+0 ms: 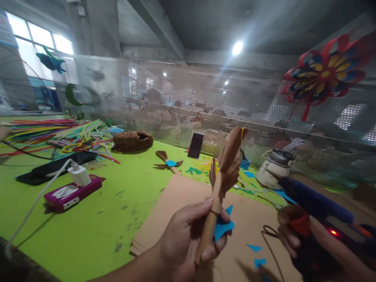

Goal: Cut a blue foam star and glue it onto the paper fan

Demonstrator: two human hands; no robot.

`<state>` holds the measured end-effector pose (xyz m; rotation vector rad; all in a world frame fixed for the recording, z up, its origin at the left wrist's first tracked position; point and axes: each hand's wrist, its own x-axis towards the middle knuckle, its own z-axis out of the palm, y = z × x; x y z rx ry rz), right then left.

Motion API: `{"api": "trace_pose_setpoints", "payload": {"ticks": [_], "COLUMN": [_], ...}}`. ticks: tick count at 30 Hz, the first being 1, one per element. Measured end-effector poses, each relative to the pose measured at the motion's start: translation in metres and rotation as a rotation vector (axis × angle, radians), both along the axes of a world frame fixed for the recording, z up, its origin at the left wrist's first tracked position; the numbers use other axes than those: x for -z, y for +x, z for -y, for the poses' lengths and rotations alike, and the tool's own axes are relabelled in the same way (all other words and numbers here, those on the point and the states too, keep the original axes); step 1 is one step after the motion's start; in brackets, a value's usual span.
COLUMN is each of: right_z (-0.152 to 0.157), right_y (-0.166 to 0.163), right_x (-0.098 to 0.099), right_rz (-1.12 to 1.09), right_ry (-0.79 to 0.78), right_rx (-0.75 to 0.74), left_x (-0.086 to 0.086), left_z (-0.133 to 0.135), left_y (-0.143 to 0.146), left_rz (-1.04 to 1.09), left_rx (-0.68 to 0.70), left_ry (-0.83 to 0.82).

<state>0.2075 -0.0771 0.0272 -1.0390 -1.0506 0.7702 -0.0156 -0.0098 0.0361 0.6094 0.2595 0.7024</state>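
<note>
My left hand (188, 231) is closed around the rolled stem of a brown paper craft (216, 196), held upright with pleated, fan-like parts at its top. A blue paper piece (223, 226) with pointed ends sits between the fingers of that hand, behind the stem. At the right, my right hand (317, 239) grips a dark blue glue gun (320, 201) with a red light lit on its side. The gun's nozzle points left, apart from the paper craft. Below both hands lie stacked brown paper sheets (167, 219).
A similar brown craft with a blue piece (170, 163), a phone (195, 145) and a brown pouch (133, 141) lie farther back. A purple power strip (73, 194) with a charger is at left, near colourful pipe cleaners (58, 131). A white jar (273, 170) stands right; blue scraps (254, 248) lie near.
</note>
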Motion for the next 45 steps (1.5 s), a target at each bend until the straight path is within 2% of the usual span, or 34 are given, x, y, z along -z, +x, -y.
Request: {"api": "trace_pose_setpoints", "payload": {"ticks": [3,5,6,7,9,11,13,17,20,24,28,32,37,38,42,45], "right_z": [-0.011,-0.022,-0.029,-0.035,-0.046,-0.052,-0.053,-0.052,-0.062,-0.088,-0.106,-0.094,-0.057,-0.053,-0.047,-0.048], "right_y": [0.008,0.012,0.014,0.015,0.013,0.006,-0.005,-0.022,-0.019,-0.005,0.009,0.010,-0.022,-0.030,-0.048,-0.051], "right_x": [0.006,0.016,0.023,0.030,0.044,0.055,0.061,0.063,0.059,0.048,0.037,0.018,-0.016,-0.022,-0.033,-0.034], "right_rz": [0.084,0.403,0.607,0.801,1.082,1.275,1.345,1.242,1.185,1.164,1.136,1.050,0.850,0.783,0.227,0.009], "right_ry": [-0.109,-0.122,-0.071,0.016,0.058,-0.031,-0.105,-0.203,-0.228,-0.192,-0.128,-0.067,-0.034,-0.029,-0.014,-0.014], "right_rx": [0.125,0.248,0.298,0.289,0.234,0.187,0.168,0.137,0.165,0.195,0.143,0.097,0.039,0.015,-0.218,-0.332], "left_x": [-0.001,-0.001,-0.001,-0.001,0.000,0.001,0.002,0.000,-0.002,-0.002,0.001,0.002,0.004,0.004,0.009,0.012], "left_z": [0.002,0.003,0.003,0.003,0.002,0.000,-0.003,-0.014,-0.021,-0.023,-0.020,-0.019,-0.015,-0.015,-0.013,-0.012], "left_y": [0.001,0.001,0.001,0.002,0.002,0.002,0.002,-0.003,-0.006,-0.007,-0.006,-0.005,-0.002,-0.001,0.002,0.005], "left_rz": [-0.035,-0.061,-0.076,-0.094,-0.127,-0.142,-0.135,-0.104,-0.091,-0.107,-0.134,-0.124,-0.157,-0.161,-0.180,-0.228], "left_rx": [-0.038,-0.071,-0.091,-0.114,-0.137,-0.153,-0.183,-0.263,-0.313,-0.317,-0.288,-0.264,-0.222,-0.207,-0.113,-0.064], "left_ry": [0.040,0.081,0.098,0.113,0.130,0.131,0.127,0.124,0.137,0.153,0.131,0.119,0.106,0.095,0.078,0.111]}}
